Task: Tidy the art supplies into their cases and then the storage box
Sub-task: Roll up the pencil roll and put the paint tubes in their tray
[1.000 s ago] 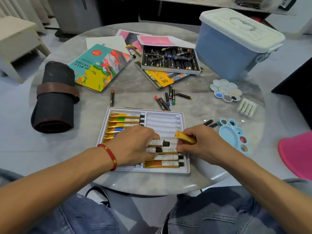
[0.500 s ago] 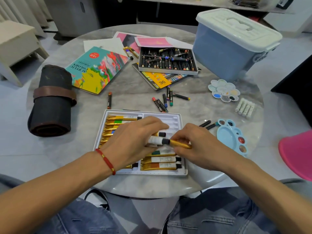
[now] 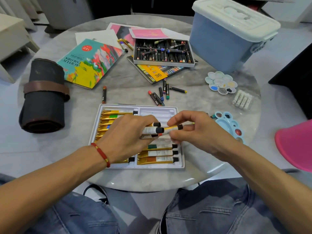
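While the left hand [image 3: 128,137] grips several gold paint tubes [image 3: 152,130], the right hand [image 3: 194,130] pinches another gold tube [image 3: 172,127]. Both hover over the white plastic tray [image 3: 183,159], near the round marble table's [image 3: 128,181] front edge.

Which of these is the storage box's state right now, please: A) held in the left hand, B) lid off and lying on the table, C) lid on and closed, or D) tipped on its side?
C: the blue storage box stands upright at the far right of the table with its white lid seated on top, and neither hand touches it.
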A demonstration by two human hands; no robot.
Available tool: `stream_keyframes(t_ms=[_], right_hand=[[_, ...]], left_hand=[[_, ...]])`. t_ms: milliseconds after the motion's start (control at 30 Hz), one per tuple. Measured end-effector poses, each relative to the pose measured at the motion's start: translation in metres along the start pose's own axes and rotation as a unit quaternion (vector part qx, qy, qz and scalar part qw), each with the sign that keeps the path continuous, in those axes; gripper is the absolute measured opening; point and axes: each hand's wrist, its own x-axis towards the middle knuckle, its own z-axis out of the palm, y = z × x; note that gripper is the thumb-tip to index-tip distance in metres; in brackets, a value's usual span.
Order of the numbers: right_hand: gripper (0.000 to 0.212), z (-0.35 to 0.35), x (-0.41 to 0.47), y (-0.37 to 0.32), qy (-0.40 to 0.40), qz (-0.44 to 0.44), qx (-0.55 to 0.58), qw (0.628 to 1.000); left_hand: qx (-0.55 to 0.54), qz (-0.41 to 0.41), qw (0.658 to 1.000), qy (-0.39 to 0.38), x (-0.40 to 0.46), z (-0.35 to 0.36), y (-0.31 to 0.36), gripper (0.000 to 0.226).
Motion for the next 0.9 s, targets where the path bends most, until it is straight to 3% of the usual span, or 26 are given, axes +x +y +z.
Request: stream_keyframes(t_ms=[100, 267, 433, 633, 900], right_hand=[[0.017, -0.001, 0.001, 0.006, 0.034, -0.035, -0.139, 0.989], [0.004, 0.002, 0.005, 0.016, 0.030, -0.056, -0.176, 0.982], [0.007, 0.009, 0.008, 0.020, 0.047, -0.095, -0.295, 0.949], [0.009, 0.003, 0.010, 0.018, 0.027, -0.096, -0.297, 0.950], [0.011, 0.005, 0.016, 0.007, 0.020, -0.053, -0.358, 0.932]], left_hand=[[0.004, -0.012, 0.998, -0.062, -0.001, 0.004, -0.007, 0.025], [0.000, 0.012, 0.995, -0.102, 0.000, 0.004, -0.006, 0.021], [0.032, 0.011, 0.991, -0.128, 0.002, 0.005, -0.006, 0.013], [0.046, -0.002, 0.988, -0.147, 0.004, 0.004, -0.004, 0.015], [0.029, -0.082, 0.987, -0.132, 0.009, 0.006, 0.006, 0.021]])
